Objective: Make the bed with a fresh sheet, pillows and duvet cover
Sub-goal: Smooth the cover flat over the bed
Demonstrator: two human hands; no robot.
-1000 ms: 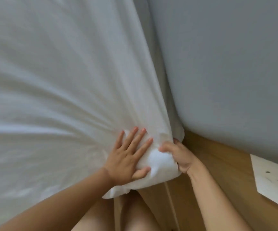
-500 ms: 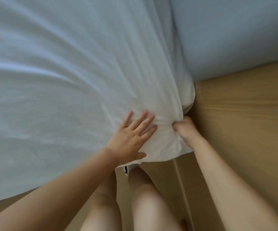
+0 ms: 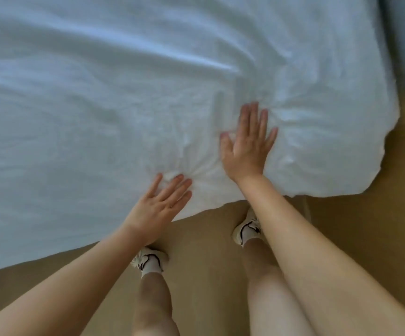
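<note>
sheet: white sheet (image 3: 123, 93) covers bed, wrinkled, wrapped over the near right corner
left hand: left hand (image 3: 159, 207) flat on sheet near the edge, fingers straight, gripping nothing
right hand: right hand (image 3: 247, 146) flat on sheet, fingers spread, slightly blurred
floor: wooden floor (image 3: 366, 226) under both feet

A bed (image 3: 366, 170) fills the upper view, covered by a wrinkled white sheet (image 3: 99, 93). The left hand (image 3: 157, 209) and right hand (image 3: 247, 146) lie flat on it near its corner. Two white shoes (image 3: 150, 260) stand on the wooden floor (image 3: 208, 287) below.
</note>
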